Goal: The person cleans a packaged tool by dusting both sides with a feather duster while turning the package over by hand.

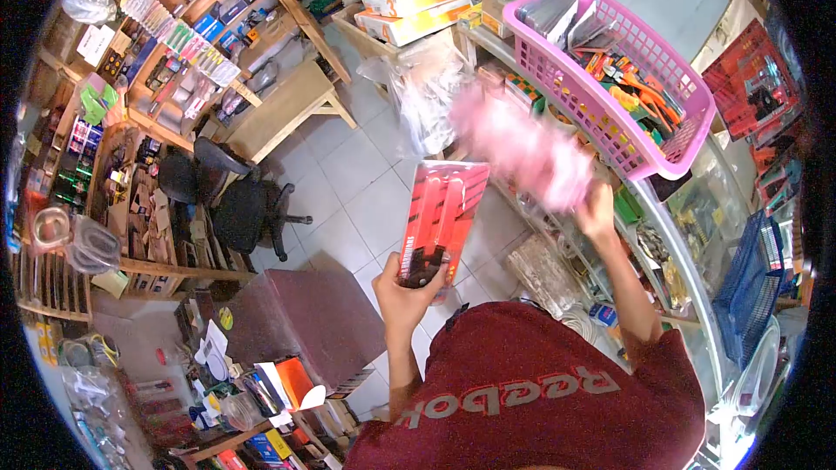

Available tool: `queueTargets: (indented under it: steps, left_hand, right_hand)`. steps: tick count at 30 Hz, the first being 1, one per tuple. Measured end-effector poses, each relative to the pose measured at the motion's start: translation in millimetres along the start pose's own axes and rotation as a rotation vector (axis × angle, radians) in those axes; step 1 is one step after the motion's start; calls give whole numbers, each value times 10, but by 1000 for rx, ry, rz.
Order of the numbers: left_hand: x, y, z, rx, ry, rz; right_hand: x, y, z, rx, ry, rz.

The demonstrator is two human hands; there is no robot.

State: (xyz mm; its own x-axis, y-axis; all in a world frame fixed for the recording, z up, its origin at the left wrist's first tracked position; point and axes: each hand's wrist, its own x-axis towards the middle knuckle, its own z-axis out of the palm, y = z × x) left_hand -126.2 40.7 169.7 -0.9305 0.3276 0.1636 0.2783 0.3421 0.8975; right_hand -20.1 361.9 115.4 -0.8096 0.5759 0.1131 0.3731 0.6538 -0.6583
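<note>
My left hand (409,292) grips the lower end of a red blister pack (448,209) with a clear front and black parts near the bottom. The pack is tilted slightly and held in front of my body; what exactly is inside I cannot make out. In my right hand (596,213) is a pink and white cloth (527,148), smeared by motion and stretching up and left from the fingers. The cloth is to the right of the pack, in front of the shelf. Just beyond it is a pink plastic basket (610,135) holding orange-handled tools and packaged goods.
Numbered boxes (414,0) are stacked at the back. A glass-edged counter (697,296) curves down the right side, with a blue basket (749,287) beside it. Crowded shelves, a black chair (239,204) and a brown box (300,322) are to the left.
</note>
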Motion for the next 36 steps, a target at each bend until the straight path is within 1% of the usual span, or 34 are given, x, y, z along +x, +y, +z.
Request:
queueTargets:
  steps: [1,2,5,6,7,8,9,10,11,12,14,15,16,17,18,19,21,22,23,24,26,27,28,30,31,32,34,35,36]
  left_hand:
    - [-1,6,-4,60,4,21]
    - [3,32,15,60,12,25]
    - [-3,70,14,112,27,29]
    - [11,70,17,156,25,29]
    - [10,66,25,197,24,28]
    - [-2,48,33,196,29,40]
    - [3,23,33,195,40,53]
    - [10,7,24,198,51,66]
    - [18,17,24,234,43,61]
    - [32,36,29,269,31,55]
    - [7,8,33,318,27,62]
    - [-1,-48,47,329,44,77]
    - [13,-62,59,340,67,97]
    - [6,-17,58,303,75,102]
    - [20,15,56,300,72,77]
    - [21,36,59,300,61,50]
    - [-3,24,76,296,49,26]
    - [-6,-10,91,293,60,30]
    - [6,-50,99,291,79,36]
    - [36,-146,79,260,94,189]
    - [75,-338,75,187,118,491]
    - [10,-118,85,132,57,38]
    - [24,-4,84,193,48,-40]
    - [42,75,62,230,40,-63]
    - [38,66,71,191,78,-1]
    - [55,0,66,193,56,-16]
    - [55,-76,53,200,3,-56]
    - [58,12,32,281,3,-77]
    - [59,107,16,257,-12,-92]
  right_hand:
    - [-2,2,87,230,198,-89]
    - [-12,-55,179,467,353,-111]
    - [-163,76,244,184,-123,-44]
    - [-139,-94,104,-134,-295,89]
    - [-91,-104,204,-42,18,46]
    - [-102,-155,255,496,236,-21]
    - [-90,-49,504,588,463,-67]
    - [-183,39,416,194,271,-158]
    - [-276,127,328,-173,131,-314]
    - [-274,-306,118,-315,66,-236]
    - [-107,-44,250,-38,170,25]
    - [-68,-40,276,227,326,-13]
    - [-78,-325,246,377,492,-108]
    - [-165,-106,253,75,228,-154]
    - [-222,-194,135,-228,-37,-189]
    - [-301,-329,43,-354,-75,-256]
    - [-187,-12,337,151,158,-120]
    - [-125,-122,328,401,272,-55]
    - [-196,-295,324,399,423,19]
    - [-232,12,432,227,337,-337]
    - [-405,-151,253,-210,-170,-227]
    - [-401,24,357,-222,-139,-146]
    - [-434,278,554,-247,148,-140]
    - [-269,147,708,584,374,-69]
    - [-399,93,593,342,316,-260]
    - [-497,51,343,-288,-240,-192]
    - [-511,125,333,-280,-143,-179]
    - [-462,309,455,-41,68,-250]
    - [-416,472,532,203,269,-318]
